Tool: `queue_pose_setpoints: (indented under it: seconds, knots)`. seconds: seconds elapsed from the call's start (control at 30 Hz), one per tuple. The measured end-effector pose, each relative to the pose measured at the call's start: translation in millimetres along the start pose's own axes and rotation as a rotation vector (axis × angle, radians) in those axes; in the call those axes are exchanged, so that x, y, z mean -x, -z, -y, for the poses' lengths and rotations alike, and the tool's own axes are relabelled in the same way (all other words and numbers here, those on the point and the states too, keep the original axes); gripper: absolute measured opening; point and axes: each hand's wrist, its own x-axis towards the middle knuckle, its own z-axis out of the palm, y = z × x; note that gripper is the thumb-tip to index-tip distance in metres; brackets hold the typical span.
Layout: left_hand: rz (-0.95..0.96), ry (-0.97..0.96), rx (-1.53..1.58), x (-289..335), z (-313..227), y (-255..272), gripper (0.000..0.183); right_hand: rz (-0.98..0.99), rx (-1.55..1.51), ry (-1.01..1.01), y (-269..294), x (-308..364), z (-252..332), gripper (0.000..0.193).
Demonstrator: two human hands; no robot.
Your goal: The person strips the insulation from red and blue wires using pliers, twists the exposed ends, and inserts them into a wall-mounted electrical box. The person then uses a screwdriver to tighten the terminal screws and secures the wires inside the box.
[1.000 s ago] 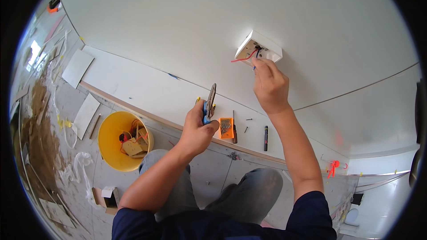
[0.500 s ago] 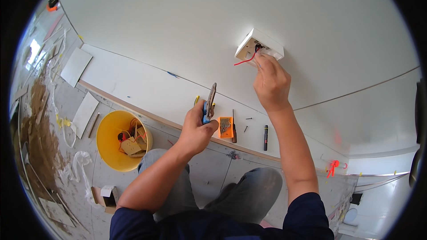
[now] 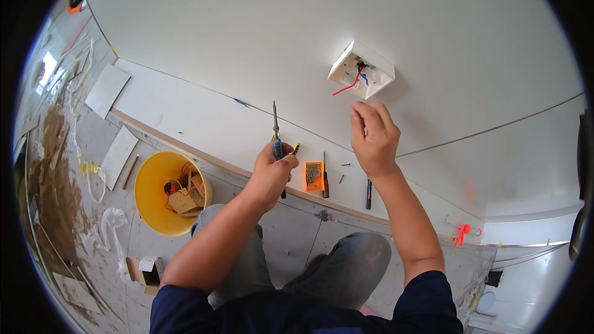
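Observation:
A white open-fronted electrical box [image 3: 382,78] is mounted on the pale panel. From inside it hang a red wire [image 3: 346,89] and a shorter blue wire [image 3: 364,78]. Just below the box, my right hand [image 3: 376,139] is closed in a pinch, apart from both wires; whatever its fingertips hold, if anything, cannot be made out. My left hand [image 3: 270,176] grips pliers [image 3: 276,130] with blue grips, the narrow jaws directed away from me. Beside its fingers shows a yellow-and-black tool part [image 3: 296,148], mostly hidden by the hand.
On the ledge lie an orange tray [image 3: 314,176] of screws, a screwdriver [image 3: 326,182], two loose screws and a black marker [image 3: 369,194]. A yellow bucket [image 3: 148,195] with scraps and wire stands at left. Board offcuts [image 3: 107,91] and debris lie beyond; a small carton [image 3: 150,270] sits nearer.
My right hand has drawn back from the box, letting the wires go and baring the blue one. My left hand has shifted slightly left and turned the pliers more upright.

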Motion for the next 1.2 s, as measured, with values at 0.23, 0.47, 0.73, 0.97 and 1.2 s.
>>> queue_pose_setpoints:
  seconds: [0.23,0.47,0.73,0.97,1.2]
  knots:
    - [0.13,0.06,-0.435,3,9,-11,0.053,-0.005,0.28,0.342,-13,-27,-24,0.034]
    - [0.025,-0.144,-0.836,2,-7,-38,0.038,-0.048,0.153,0.279,-18,-37,-25,0.019]
    - [-0.19,-0.427,-0.538,-65,45,-46,0.035,0.007,-0.016,0.129,-15,-47,-8,0.019]
    - [-0.274,-0.614,-0.783,-51,29,-62,0.037,0.046,-0.01,0.146,-13,-47,-6,0.022]
    - [-0.282,-0.717,-0.696,-50,23,-70,0.039,0.134,-0.011,0.205,-4,-54,-14,0.027]
